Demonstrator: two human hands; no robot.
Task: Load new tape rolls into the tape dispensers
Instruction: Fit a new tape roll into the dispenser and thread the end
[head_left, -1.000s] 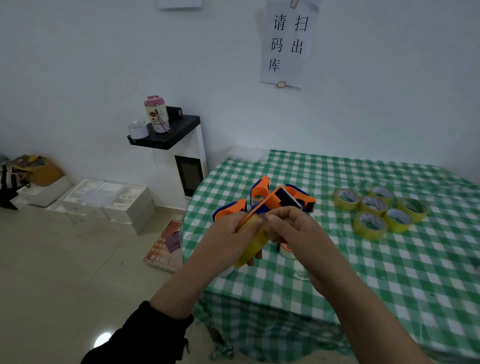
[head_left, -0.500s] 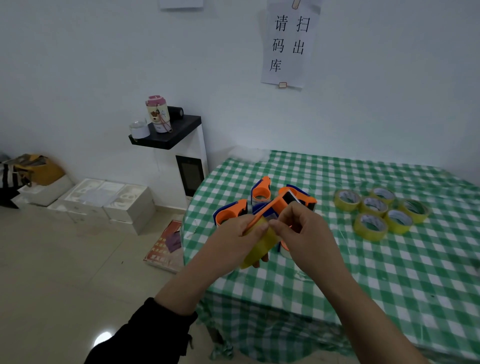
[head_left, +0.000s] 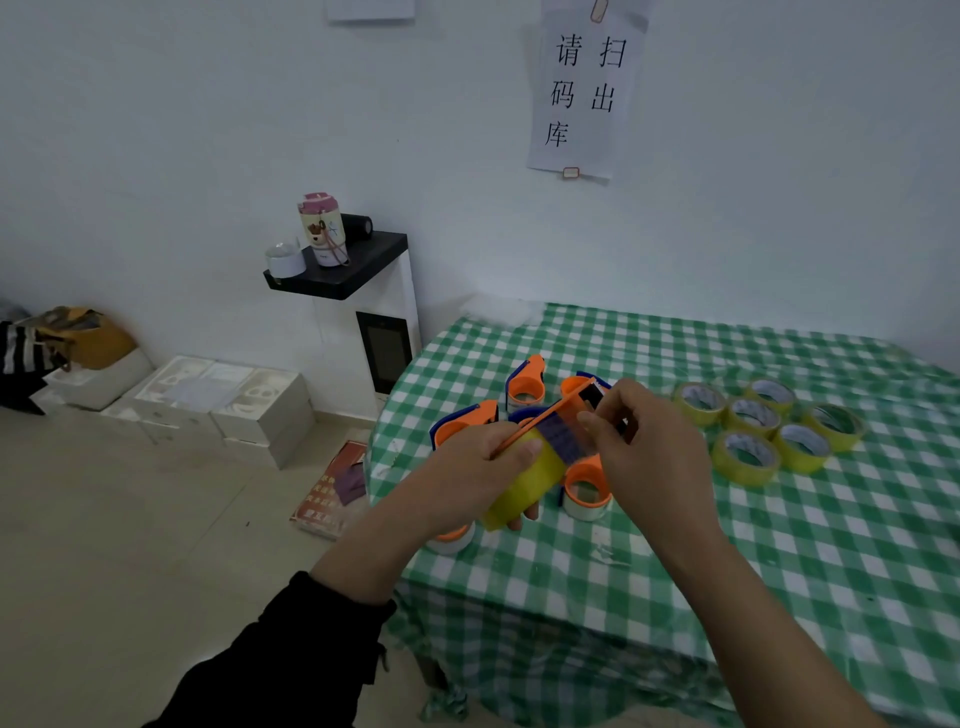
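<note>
Clearly the left hand grips the translucent yellow tape roll seated in the orange plastic hand dispenser, held above the green-checked tablecloth. Its long axis runs up and rightward to the black cutter end, where the nearer right hand pinches the drawn-out tape strip.

Paper sign on wall reads 请扫码出库; floor booklet text seemingly illegible.

Checked table bears tape rolls and dispensers.
</note>
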